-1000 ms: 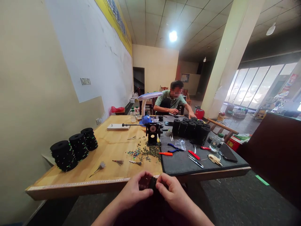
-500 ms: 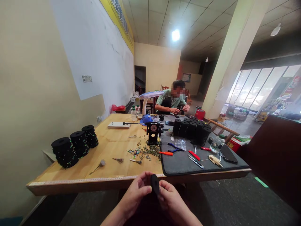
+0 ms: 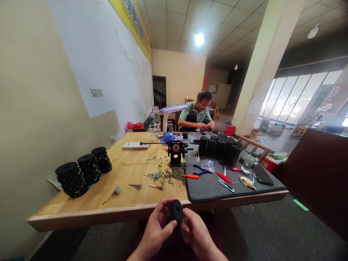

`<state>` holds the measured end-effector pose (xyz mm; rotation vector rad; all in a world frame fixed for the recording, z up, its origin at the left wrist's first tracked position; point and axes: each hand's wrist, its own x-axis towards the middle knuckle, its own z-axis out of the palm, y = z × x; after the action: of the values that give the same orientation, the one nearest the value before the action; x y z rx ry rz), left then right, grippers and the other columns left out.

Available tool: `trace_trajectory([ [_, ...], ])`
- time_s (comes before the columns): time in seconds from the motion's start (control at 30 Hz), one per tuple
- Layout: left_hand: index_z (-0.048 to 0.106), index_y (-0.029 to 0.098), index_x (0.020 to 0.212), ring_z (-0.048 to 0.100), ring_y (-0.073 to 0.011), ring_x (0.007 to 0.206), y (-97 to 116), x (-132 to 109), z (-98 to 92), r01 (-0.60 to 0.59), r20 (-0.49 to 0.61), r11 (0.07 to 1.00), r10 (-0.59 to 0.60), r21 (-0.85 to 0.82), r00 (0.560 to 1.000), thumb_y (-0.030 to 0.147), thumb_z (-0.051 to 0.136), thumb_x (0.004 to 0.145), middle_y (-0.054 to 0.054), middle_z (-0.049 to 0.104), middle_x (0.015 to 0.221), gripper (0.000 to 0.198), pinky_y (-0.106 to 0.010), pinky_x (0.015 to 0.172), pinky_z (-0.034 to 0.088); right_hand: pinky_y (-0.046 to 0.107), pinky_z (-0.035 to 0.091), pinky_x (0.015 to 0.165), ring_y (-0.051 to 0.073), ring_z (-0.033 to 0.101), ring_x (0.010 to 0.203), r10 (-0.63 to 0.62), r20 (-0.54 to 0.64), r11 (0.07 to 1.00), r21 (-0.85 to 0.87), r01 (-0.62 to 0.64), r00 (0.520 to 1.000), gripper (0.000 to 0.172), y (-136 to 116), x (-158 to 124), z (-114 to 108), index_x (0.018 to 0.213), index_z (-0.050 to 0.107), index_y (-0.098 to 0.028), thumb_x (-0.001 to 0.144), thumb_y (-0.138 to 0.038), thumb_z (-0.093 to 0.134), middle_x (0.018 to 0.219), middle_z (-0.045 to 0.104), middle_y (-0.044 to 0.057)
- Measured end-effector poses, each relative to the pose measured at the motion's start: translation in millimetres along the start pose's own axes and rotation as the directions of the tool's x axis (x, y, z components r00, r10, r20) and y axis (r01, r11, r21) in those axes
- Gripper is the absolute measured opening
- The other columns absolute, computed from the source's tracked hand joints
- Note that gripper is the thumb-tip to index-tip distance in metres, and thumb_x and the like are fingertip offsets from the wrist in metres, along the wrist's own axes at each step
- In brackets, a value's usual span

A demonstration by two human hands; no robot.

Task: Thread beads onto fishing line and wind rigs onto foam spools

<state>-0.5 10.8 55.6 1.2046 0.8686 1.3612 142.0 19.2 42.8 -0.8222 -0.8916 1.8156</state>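
Observation:
In front of the table's near edge, my left hand [image 3: 159, 224] grips a black foam spool [image 3: 177, 211] with a round hole in its middle. Thumb and fingers press on its rim, and its flat face is turned to the right. My right hand [image 3: 196, 229] is closed in a pinch close against the spool's right edge; whatever lies between those fingertips is too small to make out. Beyond the hands, small brushes [image 3: 156, 187] and a scatter of tiny dark and coloured beads [image 3: 174, 173] lie on the wooden table [image 3: 122, 195].
Stacked black spools [image 3: 71, 179] stand at left, more spools [image 3: 219, 146] at back right. A black winding device [image 3: 176, 153] and a lamp [image 3: 166, 136] stand mid-table. Pliers [image 3: 201, 169], scissors [image 3: 225, 184] and a jar [image 3: 248, 165] rest on the grey mat [image 3: 203, 192]. A co-worker [image 3: 197, 112] sits opposite.
The black spool has turned so that its flat face and hole show more. My right hand's fingers have curled closer together by its edge. The view has shifted slightly.

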Motion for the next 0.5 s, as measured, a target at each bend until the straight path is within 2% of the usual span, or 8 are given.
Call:
trace_trajectory([
  [0.07, 0.056, 0.022, 0.108, 0.054, -0.026, 0.11, -1.7, -1.8, -0.6, -0.038, 0.011, 0.999, 0.037, 0.028, 0.999, 0.012, 0.069, 0.066, -0.007, 0.063, 0.11, 0.045, -0.035, 0.098, 0.04, 0.018, 0.013, 0.037, 0.004, 0.017, 0.036, -0.042, -0.008, 0.997, -0.069, 0.041, 0.999, 0.041, -2.2, 1.6, -1.7, 0.068, 0.048, -0.019, 0.071, -0.057, 0.064, 0.044, 0.03, -0.012],
  [0.17, 0.055, 0.022, 0.11, 0.053, -0.0261, 0.112, 0.8, -1.2, -5.0, -0.056, 0.073, 0.996, 0.051, 0.064, 0.996, 0.01, 0.067, 0.066, -0.008, 0.062, 0.113, 0.047, -0.036, 0.099, 0.039, 0.019, 0.027, 0.047, 0.007, 0.033, 0.048, -0.226, -0.001, 0.924, -0.318, 0.214, 0.974, 0.033, -12.5, 2.1, -5.9, 0.078, 0.056, -0.016, 0.073, -0.048, 0.065, 0.056, 0.044, -0.007],
  [0.23, 0.056, 0.021, 0.108, 0.055, -0.026, 0.107, 6.0, 1.8, -8.4, -0.026, 0.084, 0.994, 0.017, 0.108, 0.996, 0.013, 0.068, 0.067, -0.008, 0.064, 0.109, 0.044, -0.036, 0.095, 0.042, 0.021, 0.03, 0.053, 0.009, 0.039, 0.056, -0.335, 0.028, 0.779, -0.553, 0.294, 0.942, 0.025, -21.6, 0.3, -9.0, 0.076, 0.058, -0.015, 0.076, -0.039, 0.064, 0.062, 0.05, -0.004],
  [0.33, 0.061, 0.019, 0.101, 0.059, -0.025, 0.099, 12.6, 7.8, -10.1, 0.059, 0.049, 0.986, -0.067, 0.153, 0.997, 0.019, 0.07, 0.069, -0.007, 0.066, 0.099, 0.033, -0.035, 0.089, 0.045, 0.022, 0.026, 0.051, 0.01, 0.037, 0.053, -0.337, 0.099, 0.543, -0.792, 0.279, 0.936, 0.012, -32.5, -4.1, -11.3, 0.075, 0.06, -0.015, 0.077, -0.027, 0.062, 0.056, 0.046, -0.006],
  [0.4, 0.064, 0.019, 0.094, 0.059, -0.0239, 0.096, 12.6, 10.4, -8.5, 0.099, 0.036, 0.989, -0.103, 0.114, 0.994, 0.021, 0.072, 0.068, -0.006, 0.067, 0.094, 0.028, -0.034, 0.088, 0.045, 0.022, 0.025, 0.051, 0.01, 0.038, 0.053, -0.313, 0.154, 0.472, -0.831, 0.294, 0.937, 0.009, -35.9, -6.8, -10.4, 0.08, 0.062, -0.016, 0.076, -0.023, 0.062, 0.056, 0.046, -0.006],
  [0.5, 0.064, 0.02, 0.088, 0.06, -0.0216, 0.089, 7.6, 9.6, -3.6, 0.168, -0.018, 0.985, -0.168, -0.039, 0.986, 0.025, 0.076, 0.065, -0.002, 0.066, 0.088, 0.026, -0.031, 0.079, 0.049, 0.021, 0.03, 0.053, 0.011, 0.042, 0.057, -0.325, 0.193, 0.504, -0.793, 0.342, 0.926, 0.014, -36.5, -9.7, -7.4, 0.09, 0.062, -0.017, 0.078, -0.022, 0.06, 0.064, 0.054, -0.004],
])
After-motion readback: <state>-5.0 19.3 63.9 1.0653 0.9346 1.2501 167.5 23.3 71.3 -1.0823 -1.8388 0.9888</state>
